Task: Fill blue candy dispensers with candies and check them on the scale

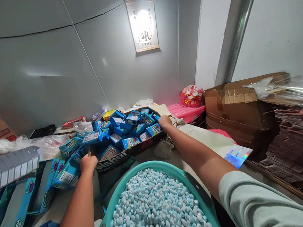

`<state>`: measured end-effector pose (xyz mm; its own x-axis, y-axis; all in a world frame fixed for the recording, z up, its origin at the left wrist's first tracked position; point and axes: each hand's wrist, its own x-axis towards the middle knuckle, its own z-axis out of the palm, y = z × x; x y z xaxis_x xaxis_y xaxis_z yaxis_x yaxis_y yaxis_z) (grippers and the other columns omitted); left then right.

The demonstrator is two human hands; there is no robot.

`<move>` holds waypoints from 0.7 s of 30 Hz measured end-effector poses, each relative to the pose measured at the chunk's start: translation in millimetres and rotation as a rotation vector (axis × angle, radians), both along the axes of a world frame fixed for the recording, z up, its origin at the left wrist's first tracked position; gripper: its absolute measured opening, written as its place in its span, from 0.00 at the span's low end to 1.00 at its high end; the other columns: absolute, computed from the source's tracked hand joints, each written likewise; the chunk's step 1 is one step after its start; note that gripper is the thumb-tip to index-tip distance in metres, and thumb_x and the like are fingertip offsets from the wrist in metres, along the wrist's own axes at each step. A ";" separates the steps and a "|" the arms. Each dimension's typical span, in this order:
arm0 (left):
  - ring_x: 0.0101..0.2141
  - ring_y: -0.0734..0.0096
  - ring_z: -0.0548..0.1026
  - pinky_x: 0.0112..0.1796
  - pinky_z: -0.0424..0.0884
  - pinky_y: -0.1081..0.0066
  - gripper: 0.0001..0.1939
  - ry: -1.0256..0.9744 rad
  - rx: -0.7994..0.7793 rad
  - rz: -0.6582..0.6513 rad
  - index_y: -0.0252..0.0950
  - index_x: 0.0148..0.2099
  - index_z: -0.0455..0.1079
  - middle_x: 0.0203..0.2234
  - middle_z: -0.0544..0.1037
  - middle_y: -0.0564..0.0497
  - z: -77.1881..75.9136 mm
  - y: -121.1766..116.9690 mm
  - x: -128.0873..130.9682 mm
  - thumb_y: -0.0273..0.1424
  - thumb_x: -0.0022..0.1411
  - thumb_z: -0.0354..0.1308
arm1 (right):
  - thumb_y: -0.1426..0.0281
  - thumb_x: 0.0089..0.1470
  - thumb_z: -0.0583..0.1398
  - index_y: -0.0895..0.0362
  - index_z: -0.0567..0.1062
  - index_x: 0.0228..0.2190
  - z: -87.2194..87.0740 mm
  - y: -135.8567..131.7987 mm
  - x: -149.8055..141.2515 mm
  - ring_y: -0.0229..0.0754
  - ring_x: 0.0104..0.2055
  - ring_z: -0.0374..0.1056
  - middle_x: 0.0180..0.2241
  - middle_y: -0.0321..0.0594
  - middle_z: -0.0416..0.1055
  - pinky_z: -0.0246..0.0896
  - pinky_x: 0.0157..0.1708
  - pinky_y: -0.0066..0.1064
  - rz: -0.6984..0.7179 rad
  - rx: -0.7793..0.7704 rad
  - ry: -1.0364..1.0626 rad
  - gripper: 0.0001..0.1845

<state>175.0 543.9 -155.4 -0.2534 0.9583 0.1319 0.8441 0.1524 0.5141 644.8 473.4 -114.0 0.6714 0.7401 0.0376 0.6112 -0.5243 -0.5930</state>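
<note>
A shallow black cardboard tray (pixel 116 163) with pale lettering is heaped with small blue printed boxes (pixel 131 123). My left hand (pixel 88 163) is closed on its near left end, fingertips partly hidden. At the opposite end, my right hand (pixel 165 121) grips the tray's right edge, its fingers mostly out of sight behind the rim. Some blue boxes spill over the tray's left side, close to my left hand. In front of me, below both arms, stands a teal tub (pixel 144 164) full of small pale blue and white candies (pixel 157 202).
Open blue display cartons (pixel 18 207) lie at the left, beside clear plastic bags (pixel 50 143). A red patterned bag (pixel 191 95) rests on a pink-covered stack at the back. Brown cardboard boxes (pixel 230 112) and stacked flat cardboard (pixel 292 146) stand at the right.
</note>
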 end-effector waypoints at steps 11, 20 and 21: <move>0.36 0.48 0.77 0.34 0.68 0.61 0.15 -0.039 0.059 0.032 0.36 0.43 0.75 0.33 0.79 0.39 8.8 -48.3 18.3 0.34 0.60 0.51 | 0.69 0.68 0.47 0.62 0.76 0.47 -16.2 -48.8 -15.4 0.51 0.48 0.72 0.45 0.55 0.77 0.60 0.43 0.33 0.020 0.133 -0.084 0.20; 0.53 0.46 0.75 0.46 0.70 0.61 0.20 -0.123 0.151 -0.016 0.32 0.55 0.71 0.49 0.79 0.35 16.3 -101.5 32.0 0.32 0.67 0.47 | 0.66 0.68 0.44 0.61 0.70 0.55 -32.5 -80.5 -24.9 0.54 0.49 0.70 0.49 0.54 0.75 0.61 0.47 0.38 0.025 0.297 -0.118 0.24; 0.54 0.48 0.74 0.47 0.70 0.61 0.20 -0.128 0.169 -0.014 0.33 0.56 0.71 0.50 0.78 0.36 15.7 -108.6 33.1 0.30 0.67 0.47 | 0.66 0.67 0.44 0.62 0.69 0.55 -35.6 -81.9 -25.0 0.55 0.50 0.69 0.50 0.54 0.74 0.62 0.48 0.39 0.028 0.317 -0.121 0.24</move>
